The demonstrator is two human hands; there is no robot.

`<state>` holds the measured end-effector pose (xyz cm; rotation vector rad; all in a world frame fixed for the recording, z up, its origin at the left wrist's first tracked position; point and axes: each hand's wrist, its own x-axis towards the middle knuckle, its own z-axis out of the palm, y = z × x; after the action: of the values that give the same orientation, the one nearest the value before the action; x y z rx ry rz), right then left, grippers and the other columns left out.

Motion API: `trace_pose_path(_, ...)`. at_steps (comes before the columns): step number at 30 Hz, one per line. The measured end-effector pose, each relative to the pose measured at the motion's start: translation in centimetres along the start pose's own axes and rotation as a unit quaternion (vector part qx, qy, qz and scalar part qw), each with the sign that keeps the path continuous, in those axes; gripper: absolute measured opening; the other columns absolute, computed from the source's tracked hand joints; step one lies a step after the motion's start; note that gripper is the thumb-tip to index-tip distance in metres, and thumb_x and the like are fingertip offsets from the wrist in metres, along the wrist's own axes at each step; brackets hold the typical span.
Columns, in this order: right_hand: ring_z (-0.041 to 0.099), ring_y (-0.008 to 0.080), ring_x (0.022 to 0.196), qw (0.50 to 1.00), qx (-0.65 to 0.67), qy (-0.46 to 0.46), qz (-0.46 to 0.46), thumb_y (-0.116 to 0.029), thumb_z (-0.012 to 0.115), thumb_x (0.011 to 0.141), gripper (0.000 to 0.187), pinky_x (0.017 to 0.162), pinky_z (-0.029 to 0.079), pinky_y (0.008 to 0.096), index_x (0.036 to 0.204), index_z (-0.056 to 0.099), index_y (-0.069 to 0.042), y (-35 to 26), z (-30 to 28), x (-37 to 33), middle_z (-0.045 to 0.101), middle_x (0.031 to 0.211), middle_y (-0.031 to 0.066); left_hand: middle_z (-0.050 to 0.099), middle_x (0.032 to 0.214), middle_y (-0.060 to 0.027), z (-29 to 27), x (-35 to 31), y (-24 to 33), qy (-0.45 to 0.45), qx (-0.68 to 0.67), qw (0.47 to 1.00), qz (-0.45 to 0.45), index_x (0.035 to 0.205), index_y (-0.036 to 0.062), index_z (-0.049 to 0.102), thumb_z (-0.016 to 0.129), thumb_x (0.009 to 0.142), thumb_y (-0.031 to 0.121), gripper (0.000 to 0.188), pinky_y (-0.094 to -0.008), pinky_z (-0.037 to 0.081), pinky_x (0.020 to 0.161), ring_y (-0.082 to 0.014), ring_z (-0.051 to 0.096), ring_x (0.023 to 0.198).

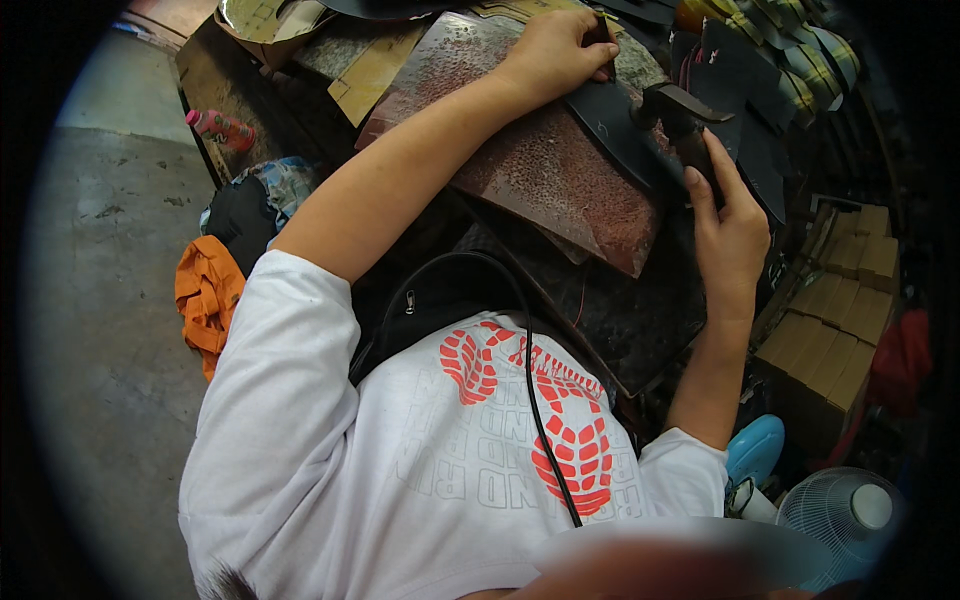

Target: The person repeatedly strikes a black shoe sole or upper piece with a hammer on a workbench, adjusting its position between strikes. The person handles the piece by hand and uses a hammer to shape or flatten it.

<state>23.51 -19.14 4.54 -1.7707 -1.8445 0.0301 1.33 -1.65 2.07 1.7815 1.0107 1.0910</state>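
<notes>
My right hand is closed round the dark handle of a hammer. The hammer's head is raised over the right part of a worn, pitted reddish-brown board. At the board's far edge my left hand is pinched shut on a thin dark rod-like tool, whose exact kind I cannot make out. Below the left fingers, a curved black sheet piece lies across the board and runs under the hammer. Where the rod's lower tip meets the sheet is not clear.
More black sheet pieces lie to the right, with yellow-and-black curved pieces beyond. Cardboard boxes are stacked at the right, above a white fan. A pink bottle and orange cloth are at the left.
</notes>
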Motion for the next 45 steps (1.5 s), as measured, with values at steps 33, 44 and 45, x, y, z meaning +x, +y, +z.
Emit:
trace_pose_path(33, 0.074, 0.0305, 0.091, 0.999, 0.036, 0.003, 0.023, -0.031, 0.066, 0.097, 0.041, 0.077, 0.056, 0.038, 0.136, 0.062, -0.02, 1.2, 1.0, -1.1, 0.073, 0.106, 0.0152, 0.068, 0.076, -0.0082, 0.6, 0.0, -1.2, -0.009, -0.061, 0.998, -0.019, 0.091, -0.0042, 0.064, 0.065, 0.094, 0.009, 0.013, -0.0277, 0.054, 0.057, -0.0135, 0.067, 0.062)
trace_pose_path(44, 0.064, 0.0167, 0.081, 0.931, 0.261, 0.105, -0.233, -0.03, 0.052, 0.104, 0.038, 0.07, 0.049, 0.0273, 0.127, 0.059, -0.001, -6.2, -9.1, 3.8, 0.068, 0.1, 0.0139, 0.07, 0.083, -0.0176, 1.6, -1.7, 1.5, 0.023, 0.23, 0.925, 0.303, 0.095, 0.0012, 0.067, 0.068, 0.085, 0.012, 0.014, -0.0409, 0.056, 0.074, -0.0334, 0.07, 0.082)
trace_pose_path(45, 0.067, 0.0181, 0.092, 0.965, 0.1, 0.134, -0.202, -0.025, 0.057, 0.102, 0.037, 0.078, 0.051, 0.0296, 0.133, 0.059, -0.005, -5.2, -7.3, 3.0, 0.069, 0.11, 0.0135, 0.069, 0.082, -0.0174, 1.7, -2.1, 1.7, 0.019, 0.249, 0.917, 0.312, 0.093, 0.0018, 0.067, 0.067, 0.085, 0.011, 0.012, -0.0419, 0.056, 0.074, -0.0339, 0.07, 0.082)
